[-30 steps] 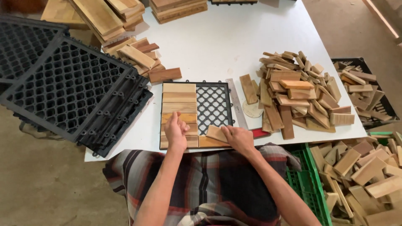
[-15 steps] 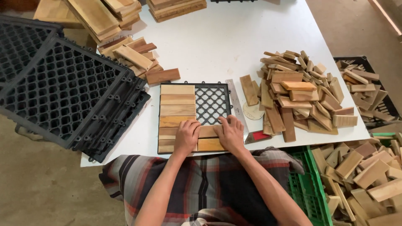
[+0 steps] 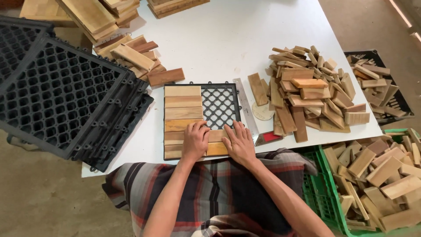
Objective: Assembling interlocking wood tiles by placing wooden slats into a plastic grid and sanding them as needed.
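Lap: a striped cloth (image 3: pixel 210 197) covered the person's knees, nearest the camera, below the table edge.
Green crate: a green plastic crate (image 3: pixel 326 199) stood at the person's right, filled with loose wooden offcuts (image 3: pixel 386 171).
Left hand: the left hand (image 3: pixel 195 141) lay flat, palm down, fingers spread and unclenched, pressing on the lower slats of the tile.
Right hand: the right hand (image 3: pixel 240 142) lay flat just beside it, fingers extended and gripping nothing, on a short slat (image 3: pixel 217 142) at the tile's lower right.
Tile: the black grid tile base (image 3: pixel 220 103) sat on the white table (image 3: pixel 228 39) directly in front of the person; its left half held a column of wooden slats (image 3: pixel 183 103), its upper right showed bare lattice.
Beside the tile: a metal ruler (image 3: pixel 245 105) lay along its right edge, touching it, with a round wooden disc (image 3: pixel 263 112) and a red-tipped tool (image 3: pixel 268 138) near.
Right pile: a heap of short wood pieces (image 3: pixel 307 94) lay on the table, right of the ruler.
Black crate: a black crate (image 3: pixel 386 92) past the table's right edge held more offcuts.
Left stack: empty black grid bases (image 3: pixel 66 94) lay stacked, overhanging the table's left edge.
Far: small blocks (image 3: pixel 140 59) and long planks (image 3: pixel 98 15) lay at the far left.
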